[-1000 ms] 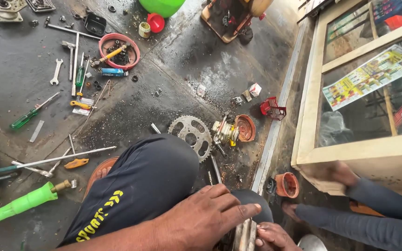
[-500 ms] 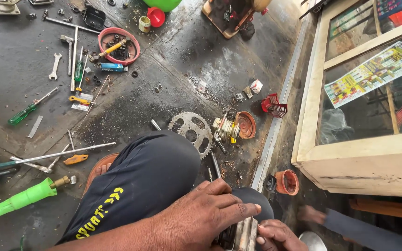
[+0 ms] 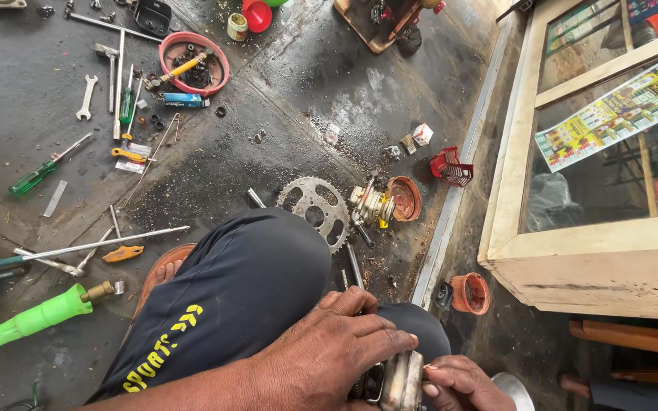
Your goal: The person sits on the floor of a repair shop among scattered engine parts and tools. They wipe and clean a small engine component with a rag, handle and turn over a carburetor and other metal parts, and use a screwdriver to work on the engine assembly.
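Repair workshop: oily floor (image 3: 283, 91), scattered wrench (image 3: 86, 97), screwdriver (image 3: 47, 167), sprocket (image 3: 315, 207).

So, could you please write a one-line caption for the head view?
Both hands, left hand and right hand, grip a metal part above a sprocket and scattered tools.

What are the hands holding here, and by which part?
Both hands grip one small metal part at the bottom edge: the left hand lies over its top and left side, the right hand pinches its right edge. What the part is cannot be told.

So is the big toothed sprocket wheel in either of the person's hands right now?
No, the sprocket lies flat on the floor beyond the knee, apart from both hands.
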